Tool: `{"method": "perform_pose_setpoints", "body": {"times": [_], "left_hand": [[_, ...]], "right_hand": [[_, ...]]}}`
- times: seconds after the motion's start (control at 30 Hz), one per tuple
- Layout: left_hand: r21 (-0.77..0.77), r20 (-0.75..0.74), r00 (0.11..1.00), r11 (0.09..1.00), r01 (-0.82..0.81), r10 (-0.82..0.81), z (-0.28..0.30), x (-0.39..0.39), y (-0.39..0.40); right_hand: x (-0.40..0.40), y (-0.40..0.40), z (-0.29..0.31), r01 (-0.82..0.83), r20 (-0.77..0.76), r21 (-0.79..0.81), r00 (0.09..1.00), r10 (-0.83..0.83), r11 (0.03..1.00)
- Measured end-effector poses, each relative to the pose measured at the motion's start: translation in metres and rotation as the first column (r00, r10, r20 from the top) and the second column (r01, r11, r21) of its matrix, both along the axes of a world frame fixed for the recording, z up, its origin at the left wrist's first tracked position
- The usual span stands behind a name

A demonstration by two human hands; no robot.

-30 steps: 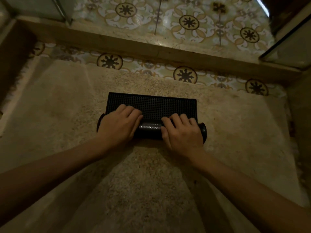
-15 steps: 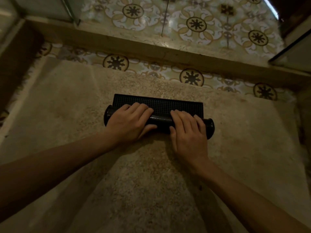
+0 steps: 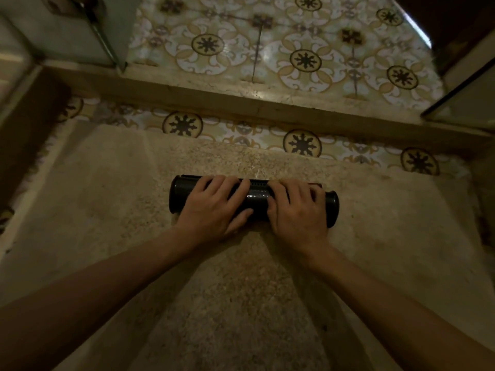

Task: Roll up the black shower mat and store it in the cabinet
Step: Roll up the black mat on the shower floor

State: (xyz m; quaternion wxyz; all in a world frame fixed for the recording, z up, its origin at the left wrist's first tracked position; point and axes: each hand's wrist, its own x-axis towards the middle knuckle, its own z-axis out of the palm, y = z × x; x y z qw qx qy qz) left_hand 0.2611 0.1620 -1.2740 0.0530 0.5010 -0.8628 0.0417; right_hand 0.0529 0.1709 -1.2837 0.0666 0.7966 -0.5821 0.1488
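The black shower mat (image 3: 258,196) lies as a tight roll across the beige bath rug (image 3: 134,223), its long axis running left to right. My left hand (image 3: 217,204) rests palm down on the left half of the roll, fingers curled over its top. My right hand (image 3: 297,207) presses on the right half in the same way. Both round ends of the roll stick out past my hands. No flat part of the mat shows beyond the roll.
A raised stone threshold (image 3: 241,103) crosses the view behind the rug, with patterned floor tiles (image 3: 305,60) beyond it. A glass panel edge (image 3: 107,36) stands at upper left and another glass panel (image 3: 466,103) at right. A dark wall (image 3: 24,129) borders the left.
My hands have rolled the mat forward. The flat strip that lay ahead of the roll is now wound in, and the roll sits farther from me.
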Motion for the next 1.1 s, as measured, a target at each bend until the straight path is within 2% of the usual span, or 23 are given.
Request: {"method": "perform_pose_setpoints", "body": {"times": [0.07, 0.17, 0.37, 0.43, 0.57, 0.67, 0.8, 0.93, 1.0, 1.1], "left_hand": [[-0.004, 0.0, 1.0, 1.0, 0.025, -0.025, -0.001, 0.001, -0.008], [-0.018, -0.022, 0.999, 0.999, 0.041, -0.041, -0.002, 0.001, -0.018], [0.109, -0.09, 0.996, 0.994, 0.03, -0.021, 0.008, -0.001, -0.05], [0.096, -0.109, 0.994, 0.995, 0.038, -0.028, 0.009, 0.0, -0.051], [0.037, -0.016, 0.993, 0.992, 0.12, -0.119, 0.006, 0.009, -0.039], [0.061, 0.008, 0.997, 0.995, 0.078, -0.078, 0.009, 0.009, -0.041], [0.083, 0.04, 0.994, 0.991, 0.102, -0.105, 0.018, 0.009, -0.063], [0.209, 0.032, 0.99, 0.97, 0.128, -0.137, 0.026, 0.011, -0.091], [0.25, 0.035, 0.987, 0.957, 0.145, -0.159, 0.026, 0.011, -0.1], [0.237, 0.025, 0.987, 0.96, 0.15, -0.16, 0.023, 0.01, -0.099]], "right_hand": [[0.005, 0.012, -0.006, 0.026, 0.048, 0.018, 0.999, -0.026, 1.0], [0.001, 0.017, -0.007, -0.013, 0.038, 0.065, 0.999, 0.01, 0.998], [-0.01, -0.022, 0.011, -0.106, -0.111, 0.183, 0.986, 0.128, 0.977], [-0.011, -0.03, 0.013, -0.102, -0.124, 0.186, 0.984, 0.126, 0.977], [-0.012, -0.043, 0.015, -0.122, -0.087, 0.208, 0.986, 0.142, 0.97], [-0.014, -0.055, 0.019, -0.145, -0.06, 0.26, 0.984, 0.166, 0.955], [-0.014, -0.079, 0.028, -0.178, -0.055, 0.396, 0.975, 0.217, 0.901], [-0.015, -0.11, 0.042, -0.202, -0.083, 0.542, 0.953, 0.291, 0.815], [-0.015, -0.115, 0.042, -0.223, -0.076, 0.531, 0.948, 0.308, 0.817], [-0.015, -0.107, 0.036, -0.224, -0.118, 0.419, 0.947, 0.298, 0.88]]}}
